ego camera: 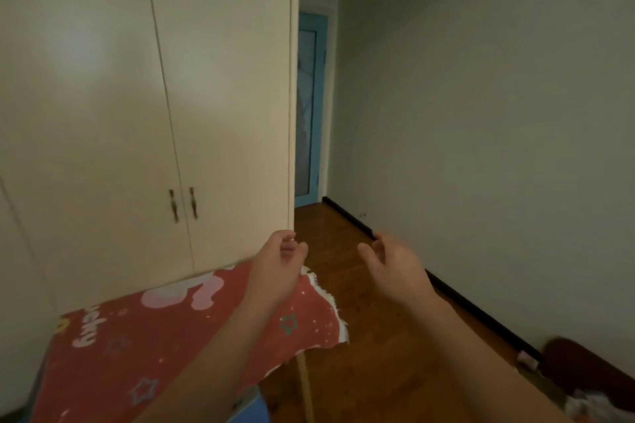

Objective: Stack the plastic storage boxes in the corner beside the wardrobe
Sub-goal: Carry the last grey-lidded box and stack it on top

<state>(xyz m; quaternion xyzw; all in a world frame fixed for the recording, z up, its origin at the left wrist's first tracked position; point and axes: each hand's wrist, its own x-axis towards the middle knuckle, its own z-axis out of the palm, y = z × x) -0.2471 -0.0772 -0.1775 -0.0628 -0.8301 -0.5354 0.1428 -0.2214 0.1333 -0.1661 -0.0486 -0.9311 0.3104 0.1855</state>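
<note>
No plastic storage box shows in the head view. The cream wardrobe [144, 106] fills the left half, its two doors shut, with small handles low down. My left hand [278, 264] is held out in front of the wardrobe's right corner, fingers loosely curled and holding nothing. My right hand [391, 264] hovers level with it over the wooden floor [378, 336], fingers apart and empty. The two hands face each other with a gap between them.
A red cloth with pink shapes and stars [165, 347] covers a surface at the lower left, under my left forearm. A light wooden stick [305, 388] stands below its edge. A blue door [309, 106] lies past the wardrobe. A dark rounded object [584, 367] sits by the right wall.
</note>
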